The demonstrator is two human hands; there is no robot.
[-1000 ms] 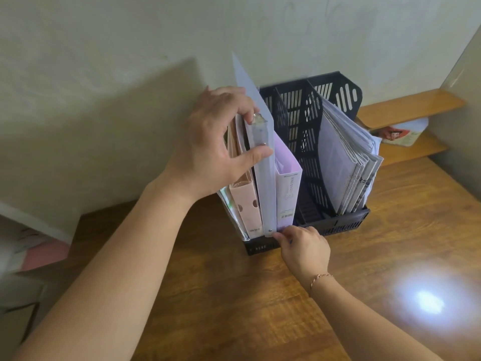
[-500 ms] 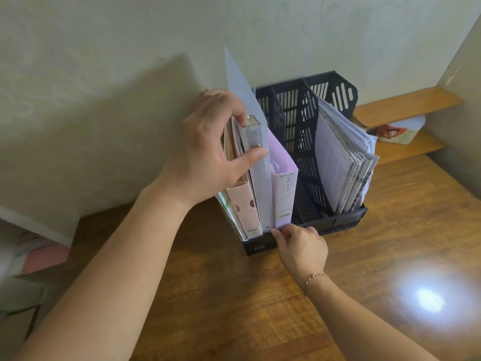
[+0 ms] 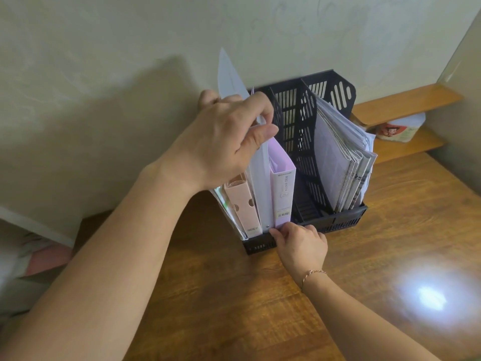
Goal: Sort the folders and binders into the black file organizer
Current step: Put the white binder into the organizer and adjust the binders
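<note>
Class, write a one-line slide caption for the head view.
Left hand grips white binder; right hand steadies lilac binder.

My wooden desk [image 3: 234, 295] runs right up to the wall — on it sits the black file organizer [image 3: 335, 225] at the far edge, plus a bright glare spot [image 3: 429, 298] on the near right.

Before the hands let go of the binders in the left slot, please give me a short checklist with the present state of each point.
1. White binder held at top by left hand: ok.
2. Right hand touches foot of lilac binder: ok.
3. Binders fully seated in black file organizer: cannot tell.
4. Pink binder upright: not ok, it leans.
5. Middle slot free: ok.
</note>
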